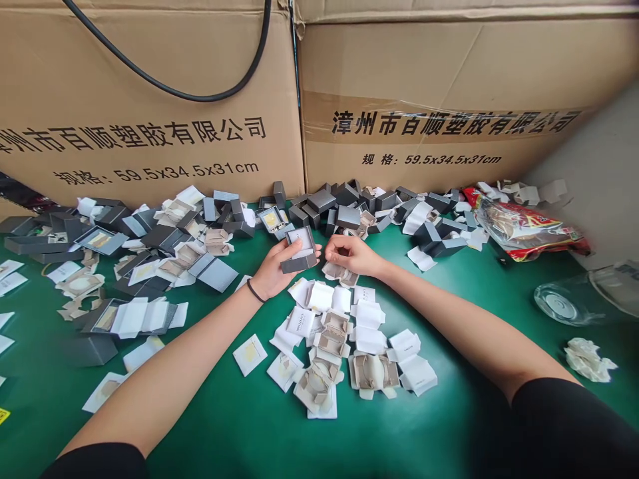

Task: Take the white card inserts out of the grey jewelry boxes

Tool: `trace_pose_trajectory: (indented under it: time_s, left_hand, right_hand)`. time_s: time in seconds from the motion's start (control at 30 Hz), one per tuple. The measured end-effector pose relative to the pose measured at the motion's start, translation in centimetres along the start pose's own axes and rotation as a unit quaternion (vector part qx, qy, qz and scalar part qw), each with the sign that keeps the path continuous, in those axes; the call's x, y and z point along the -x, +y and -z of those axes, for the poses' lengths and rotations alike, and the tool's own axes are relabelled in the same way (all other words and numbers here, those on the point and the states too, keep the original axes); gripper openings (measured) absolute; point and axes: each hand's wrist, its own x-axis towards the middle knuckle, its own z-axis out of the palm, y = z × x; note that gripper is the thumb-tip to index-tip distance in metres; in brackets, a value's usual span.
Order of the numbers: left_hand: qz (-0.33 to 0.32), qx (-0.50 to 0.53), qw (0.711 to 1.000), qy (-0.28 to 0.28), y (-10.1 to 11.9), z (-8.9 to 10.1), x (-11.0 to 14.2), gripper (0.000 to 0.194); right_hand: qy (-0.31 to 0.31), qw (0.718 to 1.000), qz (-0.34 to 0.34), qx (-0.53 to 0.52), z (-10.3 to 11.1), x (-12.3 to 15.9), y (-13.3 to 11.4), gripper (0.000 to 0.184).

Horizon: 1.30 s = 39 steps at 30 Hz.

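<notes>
In the middle of the head view, my left hand (273,269) grips a small dark grey box (299,249), its thumb at the white lining inside. The box is tilted toward me. Close to its right, my right hand (355,254) has its fingers curled together in a pinch; whatever may be between the fingertips is too small to make out. Just under the right hand lies a torn cardboard insert (340,274). Below both hands spreads a pile of white folded cards (368,313) and grey-brown cardboard inserts (333,334).
Many dark grey boxes (344,216) lie heaped along the back and left of the green table (409,439). Two large cartons (150,120) stand behind. At right are a red snack bag (524,226), a clear plastic cup (589,293) and a crumpled tissue (589,359).
</notes>
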Motion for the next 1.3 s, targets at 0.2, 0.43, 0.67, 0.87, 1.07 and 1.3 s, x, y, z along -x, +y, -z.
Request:
trace_pose_trajectory:
  time_s: [0.2, 0.43, 0.67, 0.87, 1.07, 1.3]
  left_hand:
    - [0.021, -0.035, 0.998, -0.038, 0.1, 0.1, 0.1, 0.030]
    - [0.042, -0.129, 0.988, -0.074, 0.1, 0.0, 0.3, 0.044]
    - [0.047, -0.146, 0.985, -0.079, 0.2, -0.3, 0.5, 0.035]
    - [0.025, -0.109, 0.991, -0.070, -0.1, 0.1, 0.4, 0.033]
    - [-0.007, -0.004, 0.999, -0.036, 0.0, 0.3, 0.1, 0.033]
    - [-0.010, 0.006, 0.999, -0.036, 0.1, 0.1, 0.1, 0.032]
  right_hand:
    - [0.167, 0.958, -0.101, -0.209, -0.2, -0.4, 0.5, 0.033]
    - [0.271, 0.934, -0.101, -0.210, -0.6, -0.6, 1.3, 0.029]
    - [0.270, 0.961, -0.022, -0.046, -1.3, 0.3, 0.0, 0.024]
    - [0.273, 0.960, 0.056, 0.025, -1.6, 0.7, -1.0, 0.029]
    - [0.328, 0.941, 0.086, 0.013, -1.1, 1.0, -0.7, 0.057]
    - [0.212, 0.975, -0.062, 0.022, -1.3, 0.5, -0.1, 0.059]
